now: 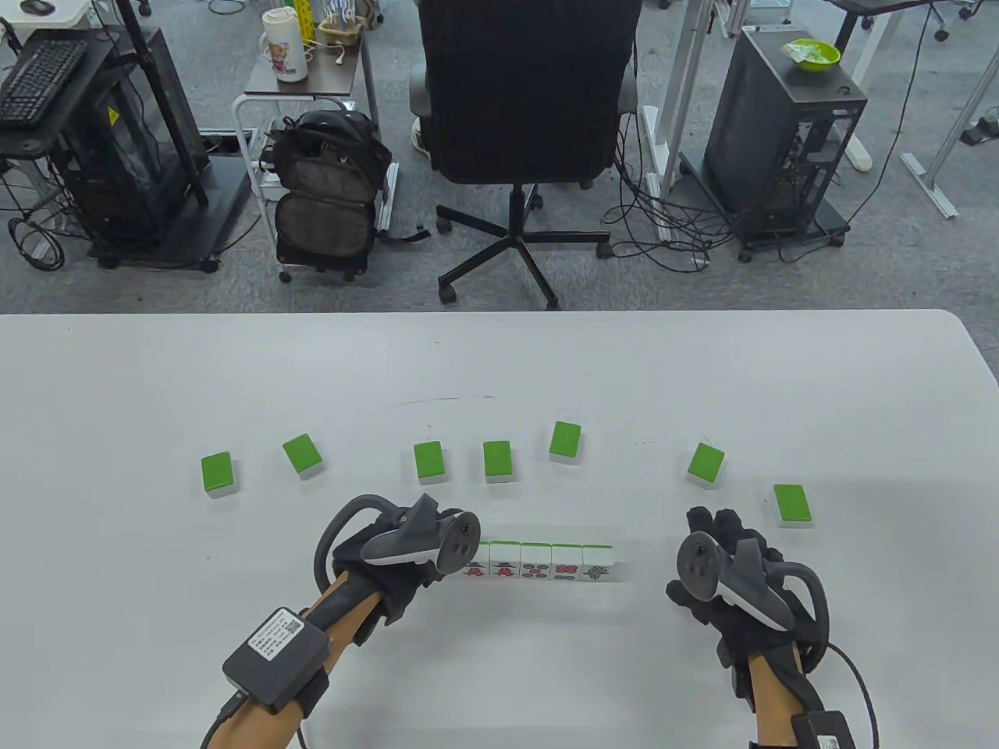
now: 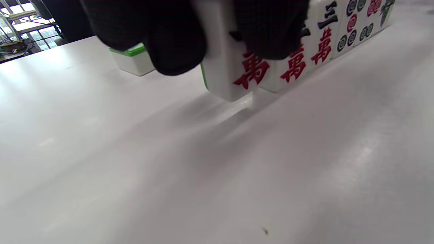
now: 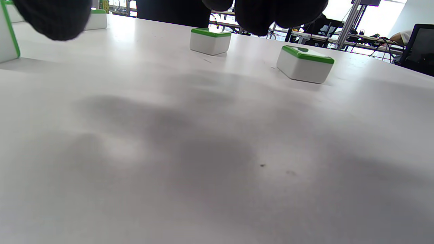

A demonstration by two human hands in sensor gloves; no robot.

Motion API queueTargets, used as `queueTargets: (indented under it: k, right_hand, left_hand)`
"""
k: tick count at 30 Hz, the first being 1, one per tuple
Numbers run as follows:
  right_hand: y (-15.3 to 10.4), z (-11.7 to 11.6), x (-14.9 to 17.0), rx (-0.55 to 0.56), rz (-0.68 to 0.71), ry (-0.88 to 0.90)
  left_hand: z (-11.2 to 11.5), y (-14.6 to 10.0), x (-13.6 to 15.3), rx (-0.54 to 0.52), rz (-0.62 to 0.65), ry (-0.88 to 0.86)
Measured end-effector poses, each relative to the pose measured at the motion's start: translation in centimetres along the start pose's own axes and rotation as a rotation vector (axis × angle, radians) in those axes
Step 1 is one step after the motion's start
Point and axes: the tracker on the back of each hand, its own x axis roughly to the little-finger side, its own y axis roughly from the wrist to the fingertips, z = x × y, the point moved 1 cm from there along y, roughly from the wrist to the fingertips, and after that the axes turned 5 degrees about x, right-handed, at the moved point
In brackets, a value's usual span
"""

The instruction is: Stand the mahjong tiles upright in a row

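White-faced and green-backed, the end tile (image 2: 230, 78) is pinched upright in the left hand (image 1: 406, 546) at the left end of the standing row (image 1: 550, 563), which runs straight off to that hand's right. The right hand (image 1: 722, 562) hangs unclenched and empty over the tabletop (image 1: 499, 671); the nearest flat tile (image 1: 792, 505) lies just beyond it. Gloved fingers (image 2: 169, 40) hide the gripped tile's top; whether its base touches down is unclear.
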Motion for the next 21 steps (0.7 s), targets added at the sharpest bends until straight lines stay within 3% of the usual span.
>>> queueTargets:
  k: [21]
  right_hand:
    - [0.01,0.01,0.04,-0.009,-0.004,-0.005]
  left_hand:
    - [0.68,0.57,-0.24,0.039,0.028,-0.033]
